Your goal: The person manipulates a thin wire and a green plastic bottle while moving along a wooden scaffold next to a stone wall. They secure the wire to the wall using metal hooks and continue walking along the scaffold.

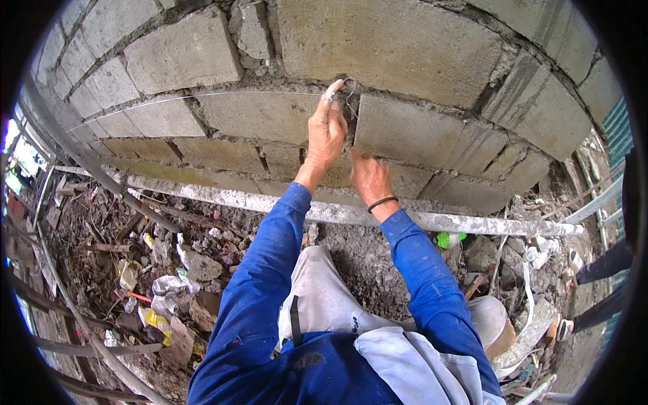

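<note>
A thin white string (pixel 256 92) runs taut from the left along a mortar joint of the concrete block wall (pixel 391 44). My left hand (pixel 326 137) is raised against the wall at the string's right end, its fingers together on the string. A loose curl of the string (pixel 350 98) hangs beside those fingertips. Just below and to the right, my right hand (pixel 371 179) is closed close to the vertical gap between two blocks. What its fingers pinch, if anything, is hidden. A dark band circles the right wrist.
A pale, mortar-spattered pole (pixel 472 223) crosses level below the wall. Rubble and litter (pixel 162 290) cover the ground on the left. A green plastic bottle (pixel 449 239) lies behind my right forearm. Another person's legs (pixel 601 263) stand at far right. Poles (pixel 88 155) slant at left.
</note>
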`<control>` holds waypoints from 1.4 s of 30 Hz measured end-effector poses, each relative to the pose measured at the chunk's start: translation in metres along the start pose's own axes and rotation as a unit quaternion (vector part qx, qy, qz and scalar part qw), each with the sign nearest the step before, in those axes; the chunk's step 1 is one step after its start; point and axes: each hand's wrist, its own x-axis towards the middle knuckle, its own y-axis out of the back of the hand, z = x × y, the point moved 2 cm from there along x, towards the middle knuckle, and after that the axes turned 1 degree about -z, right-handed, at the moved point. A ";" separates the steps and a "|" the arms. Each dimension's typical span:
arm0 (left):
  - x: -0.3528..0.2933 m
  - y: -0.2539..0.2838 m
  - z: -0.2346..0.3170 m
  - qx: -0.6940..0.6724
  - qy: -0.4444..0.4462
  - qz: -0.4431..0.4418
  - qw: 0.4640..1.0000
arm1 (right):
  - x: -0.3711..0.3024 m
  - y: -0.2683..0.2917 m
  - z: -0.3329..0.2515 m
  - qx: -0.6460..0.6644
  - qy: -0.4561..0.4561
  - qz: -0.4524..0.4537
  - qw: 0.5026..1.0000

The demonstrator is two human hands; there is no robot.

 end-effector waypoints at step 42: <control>0.023 0.116 -0.016 0.439 -0.074 -0.049 0.894 | 0.002 0.001 0.048 -0.003 0.016 0.019 1.000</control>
